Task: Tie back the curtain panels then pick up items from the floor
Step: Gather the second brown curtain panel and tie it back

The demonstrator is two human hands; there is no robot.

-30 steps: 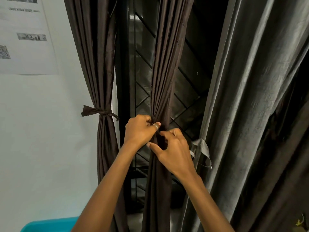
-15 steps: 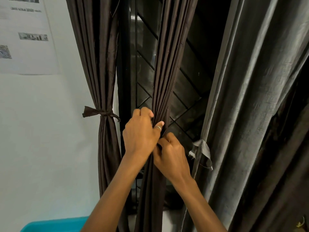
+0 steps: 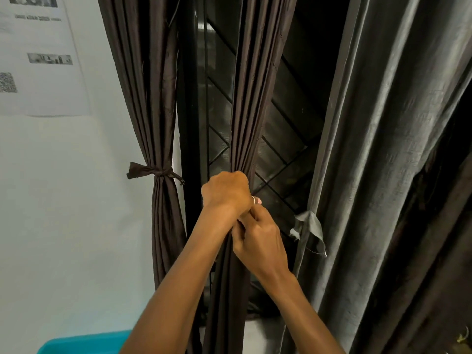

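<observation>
Brown panel [image 3: 251, 98], free-edged, clutched by left hand [image 3: 226, 192] and right hand [image 3: 258, 241].

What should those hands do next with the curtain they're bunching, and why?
Probably wrap a tie round the middle panel and knot it: left hand and right hand grip it gathered, yet no band shows, unlike the tied left panel.
</observation>
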